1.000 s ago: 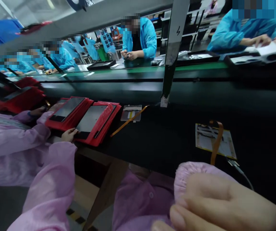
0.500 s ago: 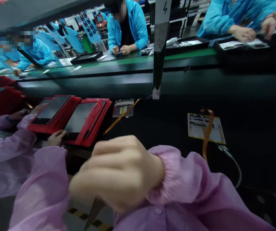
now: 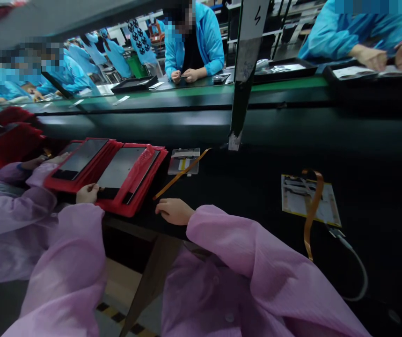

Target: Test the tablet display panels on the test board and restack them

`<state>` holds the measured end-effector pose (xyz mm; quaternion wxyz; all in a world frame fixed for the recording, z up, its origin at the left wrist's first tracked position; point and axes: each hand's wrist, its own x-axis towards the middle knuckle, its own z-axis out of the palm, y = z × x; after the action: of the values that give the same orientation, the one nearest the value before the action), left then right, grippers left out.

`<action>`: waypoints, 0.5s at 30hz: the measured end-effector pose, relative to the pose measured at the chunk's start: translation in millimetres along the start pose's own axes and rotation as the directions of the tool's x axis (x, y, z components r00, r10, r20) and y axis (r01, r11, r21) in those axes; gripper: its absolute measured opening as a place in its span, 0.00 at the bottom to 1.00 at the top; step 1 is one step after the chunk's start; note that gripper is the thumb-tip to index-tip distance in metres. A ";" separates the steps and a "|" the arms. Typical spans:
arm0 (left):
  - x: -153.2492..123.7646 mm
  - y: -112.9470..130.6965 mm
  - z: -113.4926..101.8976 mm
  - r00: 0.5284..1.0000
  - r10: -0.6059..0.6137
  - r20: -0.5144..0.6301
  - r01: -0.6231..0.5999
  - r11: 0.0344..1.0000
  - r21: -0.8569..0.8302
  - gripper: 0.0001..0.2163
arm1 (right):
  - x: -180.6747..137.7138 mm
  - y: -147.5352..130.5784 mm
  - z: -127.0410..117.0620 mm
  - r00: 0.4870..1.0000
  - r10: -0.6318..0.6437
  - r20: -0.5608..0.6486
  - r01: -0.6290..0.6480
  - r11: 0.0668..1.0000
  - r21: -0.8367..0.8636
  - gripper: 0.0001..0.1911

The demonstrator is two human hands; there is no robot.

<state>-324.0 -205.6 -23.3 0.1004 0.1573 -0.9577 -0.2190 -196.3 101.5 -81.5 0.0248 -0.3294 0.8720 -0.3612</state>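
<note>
My left hand (image 3: 87, 193) is closed on the lower left corner of a flat tablet screen (image 3: 118, 168), silvery with a black strip at its near end. The screen lies on a red wrap sleeve (image 3: 130, 206), whose folded-over flap covers part of it. My right hand (image 3: 174, 211) is over the near side of the black bench, fingers curled in, with nothing showing in them. Just beyond its fingertips lies the near end of an orange ribbon cable (image 3: 181, 174). That cable runs across a small clear-edged board (image 3: 184, 161).
More red-wrapped screens (image 3: 77, 161) lie on the left, with a co-worker's hand (image 3: 58, 158) near them. To the right are a white panel (image 3: 330, 196), a curled orange ribbon (image 3: 315, 206) and a grey cable (image 3: 364, 271). A post (image 3: 244, 75) stands before the conveyor (image 3: 186, 122).
My right hand has moved away from close to the camera, out to the bench beside the orange ribbon cable. My left hand stays at the screen's corner. The view has shifted slightly.
</note>
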 end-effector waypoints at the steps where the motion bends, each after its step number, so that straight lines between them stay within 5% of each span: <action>1: 1.3 0.2 0.0 0.999 -0.032 0.011 0.032 0.999 -0.007 0.11 | 1.4 1.5 -0.1 1.000 0.009 -0.005 -0.009 1.000 0.017 0.12; 12: -22.6 18.1 5.7 0.986 -0.121 -0.111 0.108 0.987 -0.119 0.04 | 9.8 12.9 3.3 0.996 0.070 -0.048 -0.063 0.987 0.148 0.13; 15: -34.8 36.2 -4.1 0.976 -0.075 -0.206 0.046 0.989 -0.142 0.10 | 9.9 12.3 2.8 0.996 0.073 -0.050 -0.065 0.988 0.139 0.12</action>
<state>-299.9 -164.3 -7.7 0.2053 0.2014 -0.9192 -0.2691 -210.1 100.4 -89.5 0.0361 -0.2865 0.8563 -0.4283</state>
